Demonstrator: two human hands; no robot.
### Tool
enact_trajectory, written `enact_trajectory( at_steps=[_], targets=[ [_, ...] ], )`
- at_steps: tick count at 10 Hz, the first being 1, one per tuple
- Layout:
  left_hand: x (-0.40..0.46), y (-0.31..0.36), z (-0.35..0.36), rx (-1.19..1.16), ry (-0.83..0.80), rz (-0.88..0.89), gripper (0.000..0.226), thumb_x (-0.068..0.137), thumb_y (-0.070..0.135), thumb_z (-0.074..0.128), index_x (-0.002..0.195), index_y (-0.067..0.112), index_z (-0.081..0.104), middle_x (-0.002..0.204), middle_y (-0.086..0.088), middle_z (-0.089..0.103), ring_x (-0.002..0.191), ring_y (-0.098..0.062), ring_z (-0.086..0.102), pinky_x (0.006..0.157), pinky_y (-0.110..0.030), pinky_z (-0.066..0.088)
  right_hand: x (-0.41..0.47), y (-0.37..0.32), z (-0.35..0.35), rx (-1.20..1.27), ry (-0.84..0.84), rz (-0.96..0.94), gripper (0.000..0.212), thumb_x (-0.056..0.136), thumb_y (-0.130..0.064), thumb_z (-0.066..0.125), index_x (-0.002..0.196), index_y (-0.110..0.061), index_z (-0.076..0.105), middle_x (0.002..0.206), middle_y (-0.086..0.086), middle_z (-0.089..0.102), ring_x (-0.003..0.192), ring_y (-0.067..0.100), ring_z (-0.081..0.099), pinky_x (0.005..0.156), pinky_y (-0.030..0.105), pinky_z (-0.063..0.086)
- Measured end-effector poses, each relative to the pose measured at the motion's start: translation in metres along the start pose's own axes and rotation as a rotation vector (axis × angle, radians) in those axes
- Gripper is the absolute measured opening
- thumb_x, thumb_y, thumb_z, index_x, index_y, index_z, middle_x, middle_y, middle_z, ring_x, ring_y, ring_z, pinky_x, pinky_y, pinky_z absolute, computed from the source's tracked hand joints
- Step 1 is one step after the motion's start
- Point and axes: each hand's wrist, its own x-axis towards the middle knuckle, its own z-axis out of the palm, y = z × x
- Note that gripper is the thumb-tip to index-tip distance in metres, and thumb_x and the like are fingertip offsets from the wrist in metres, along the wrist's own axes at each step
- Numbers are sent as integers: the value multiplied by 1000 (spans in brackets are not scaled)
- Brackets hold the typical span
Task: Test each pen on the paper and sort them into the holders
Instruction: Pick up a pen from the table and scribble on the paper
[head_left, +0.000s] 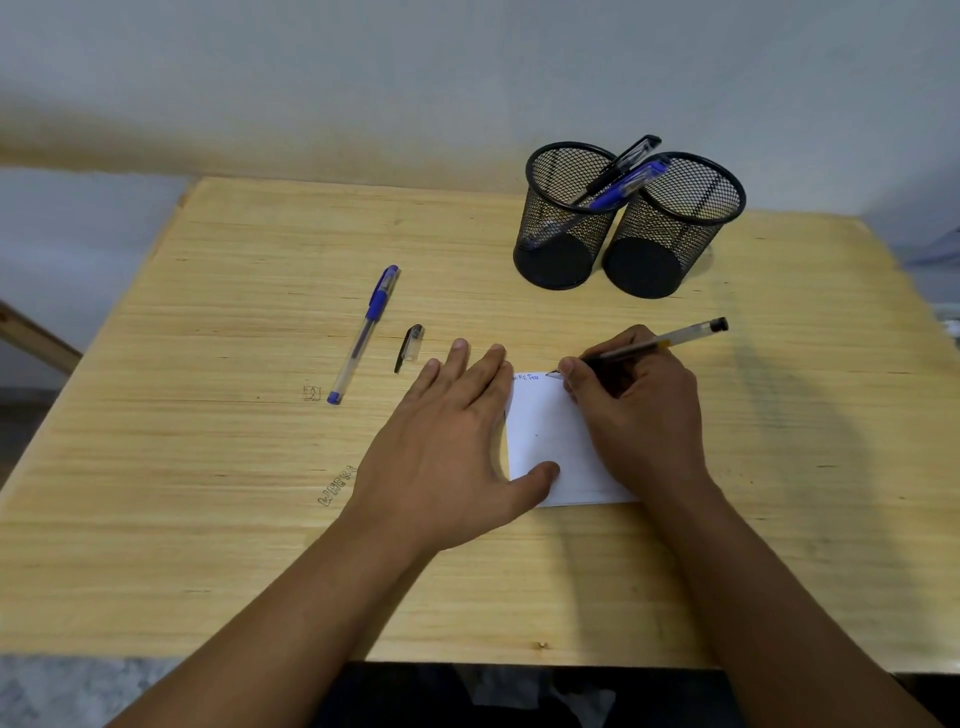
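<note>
Right hand (636, 410) grips uncapped black pen (654, 344), tip on small white paper (550, 441) at table centre. Left hand (447, 447) flat, open, pinning paper. Two black mesh holders (675, 228) at 1 o'clock; blue capped pen (363, 332) at 10 o'clock.

The light is soft and even, moderately bright, with no harsh glare on the wooden table (208, 545). Shadows are faint and diffuse: a pale grey smear falls on the wood to the right of the right hand (636, 410), and a soft dark patch sits under the left hand (452, 447) beside the white paper (550, 441), which is the brightest surface yet keeps its detail. The two mesh holders (628, 218) cast only a weak shadow at their bases. The wide lens bends the table edges, so the far corners curve inward. The wall (311, 78) looks smooth and slightly smeared, and sharpness drops toward the frame edges and the bottom corners.
</note>
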Motion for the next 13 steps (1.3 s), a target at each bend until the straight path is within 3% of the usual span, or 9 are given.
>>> enact_trajectory(
  at_steps=[7,13],
  targets=[
    [0,0,-1,0,8,9,96,79,73,41,155,20,17,164,6,8,151,-14,-6,121,-29,-3,0,-4,0,-50,-27,4,12,85,-26,72,82,-20,61,71,-23,59,72,-20,57,62,-3,38],
    [0,0,-1,10,9,12,96,79,74,40,155,20,17,164,5,8,151,-15,-5,121,-30,-2,-2,-4,1,-40,-3,-7,12,86,-24,70,86,-15,63,71,-21,58,73,-19,56,62,-3,39]
  ],
)
